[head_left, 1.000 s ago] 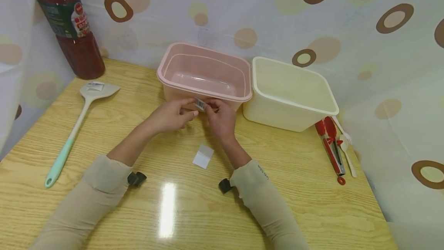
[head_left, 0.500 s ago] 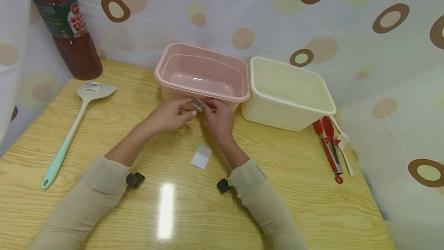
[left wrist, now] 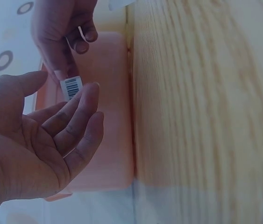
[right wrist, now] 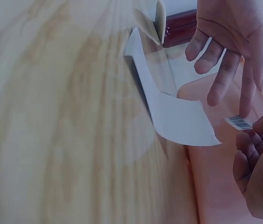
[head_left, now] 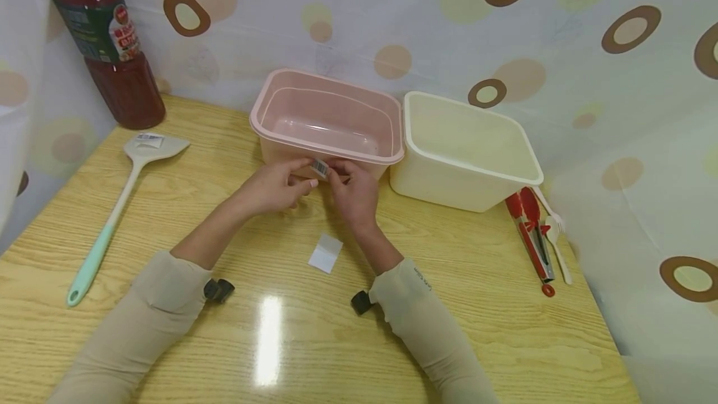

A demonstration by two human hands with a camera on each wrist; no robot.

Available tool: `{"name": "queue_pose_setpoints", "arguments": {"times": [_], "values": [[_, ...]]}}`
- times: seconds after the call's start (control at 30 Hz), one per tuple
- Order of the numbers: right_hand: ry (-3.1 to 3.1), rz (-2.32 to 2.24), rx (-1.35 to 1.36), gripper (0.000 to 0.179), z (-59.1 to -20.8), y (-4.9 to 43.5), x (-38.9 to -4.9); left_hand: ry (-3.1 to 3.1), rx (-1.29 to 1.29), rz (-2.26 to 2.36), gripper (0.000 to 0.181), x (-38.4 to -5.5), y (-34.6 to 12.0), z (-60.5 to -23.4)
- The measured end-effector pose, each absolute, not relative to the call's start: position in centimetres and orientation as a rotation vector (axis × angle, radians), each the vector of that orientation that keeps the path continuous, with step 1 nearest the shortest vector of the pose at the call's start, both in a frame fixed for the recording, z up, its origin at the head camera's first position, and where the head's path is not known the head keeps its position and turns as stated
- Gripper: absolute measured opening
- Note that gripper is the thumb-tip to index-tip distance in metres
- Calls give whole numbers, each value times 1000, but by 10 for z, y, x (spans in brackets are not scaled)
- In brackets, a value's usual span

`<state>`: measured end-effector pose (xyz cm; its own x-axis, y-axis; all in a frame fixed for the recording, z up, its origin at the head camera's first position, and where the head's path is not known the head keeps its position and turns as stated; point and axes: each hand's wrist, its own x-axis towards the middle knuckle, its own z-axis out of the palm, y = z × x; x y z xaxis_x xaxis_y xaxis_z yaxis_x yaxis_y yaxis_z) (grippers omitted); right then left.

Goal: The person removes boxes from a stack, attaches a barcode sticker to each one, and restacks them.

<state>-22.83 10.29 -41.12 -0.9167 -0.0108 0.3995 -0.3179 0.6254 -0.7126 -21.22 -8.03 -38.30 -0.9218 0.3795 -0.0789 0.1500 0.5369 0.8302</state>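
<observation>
A small barcode label [head_left: 320,168] stands at the front wall of the pink plastic bin [head_left: 331,105], just below its rim. My right hand [head_left: 356,195] pinches the label's right end between thumb and forefinger. From the other side, my left hand [head_left: 275,187] reaches in with its index fingertip at the label's left end. In the left wrist view the fingers of that hand are loosely extended, the thumb apart. Whether the label is stuck to the bin cannot be told. A creased piece of white paper [head_left: 325,253] lies on the table between my forearms, looming large in the right wrist view.
To the right of the pink bin stands a cream bin [head_left: 465,186]. Beyond it lie red-tipped tongs [head_left: 533,242], a spoon [head_left: 554,235] and a fork [head_left: 555,217]. At left are a turner with a mint handle [head_left: 105,235] and a tall bottle of dark red liquid [head_left: 112,48].
The head view has shifted slightly, moving the scene a little to the left. Both hands and the label keep nearly the same places against the pink bin.
</observation>
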Motion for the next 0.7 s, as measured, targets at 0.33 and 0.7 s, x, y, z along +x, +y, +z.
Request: {"name": "queue_pose_setpoints", "arguments": {"times": [0.33, 0.7], "values": [[-2459, 1201, 290, 20, -409, 104, -221, 2515, 436, 1329, 63, -211, -81, -382], [-2651, 1204, 439, 24, -414, 100, -224, 2519, 427, 1324, 62, -211, -81, -382]]}}
